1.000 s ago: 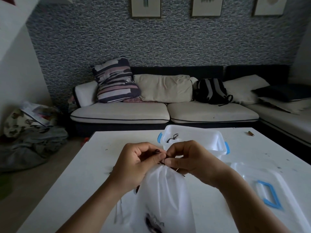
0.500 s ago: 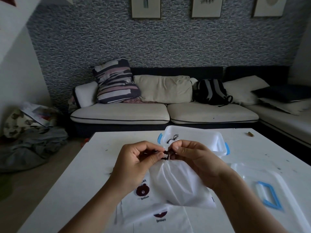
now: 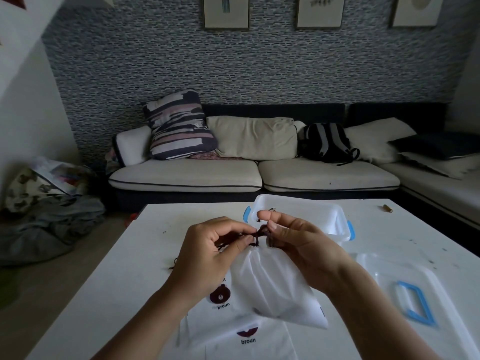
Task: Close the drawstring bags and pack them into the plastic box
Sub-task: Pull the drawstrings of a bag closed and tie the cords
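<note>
Bag-wise, the white fabric drawstring bag sits on the white table, just in front of the clear plastic box with blue clips, its neck gathered tight by the dark brown cord. My left hand pinches one cord end, fingers curled. My right hand pinches the other end with thumb and forefinger.
</note>
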A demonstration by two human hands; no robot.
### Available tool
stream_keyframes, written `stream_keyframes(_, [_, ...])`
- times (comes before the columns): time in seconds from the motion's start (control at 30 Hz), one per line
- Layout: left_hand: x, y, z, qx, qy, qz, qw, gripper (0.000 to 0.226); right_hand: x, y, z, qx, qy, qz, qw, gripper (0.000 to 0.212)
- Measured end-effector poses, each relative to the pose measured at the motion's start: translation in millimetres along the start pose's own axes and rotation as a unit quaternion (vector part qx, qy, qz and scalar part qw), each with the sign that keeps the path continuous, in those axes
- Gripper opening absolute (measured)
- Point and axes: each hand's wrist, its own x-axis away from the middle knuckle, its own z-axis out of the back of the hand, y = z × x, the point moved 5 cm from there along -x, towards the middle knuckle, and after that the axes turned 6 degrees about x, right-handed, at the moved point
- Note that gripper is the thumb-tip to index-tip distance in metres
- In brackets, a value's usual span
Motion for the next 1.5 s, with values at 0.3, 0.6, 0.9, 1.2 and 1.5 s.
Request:
stream_keyframes(0.3, [-1.3,3.0,0.0,-0.016,0.006,-0.031,0.999,0.016,-2.3,7.6,0.1,-0.074,-0.042,-0.056,0.995,0.036])
stream_keyframes(0.6, [0.6,-9.8,-3.5,0.069,-0.021,0.095,0.993,0.013,12.7,-13.2,-6.2,0.159,-0.055,-0.020,0.986,0.034])
stream_keyframes(0.9, [5.7,-22.8,-14.4,0.160,-0.033,0.207,0.965,0.012,8.0,-20.3,-7.6,0.437,-0.020,0.042,0.898,0.004])
stream_keyframes(1.2, [1.5,-18.9,-10.6,0.227,-0.036,0.217,0.949,0.032,10.0,-24.2,-4.3,0.420,-0.006,0.100,0.902,0.016])
stream_keyframes(1.5, [1.3,-20.9,-4.4,0.070,0.005,0.133,0.989,0.018,7.2,-10.6,-15.2,0.248,-0.006,0.102,0.963,0.028])
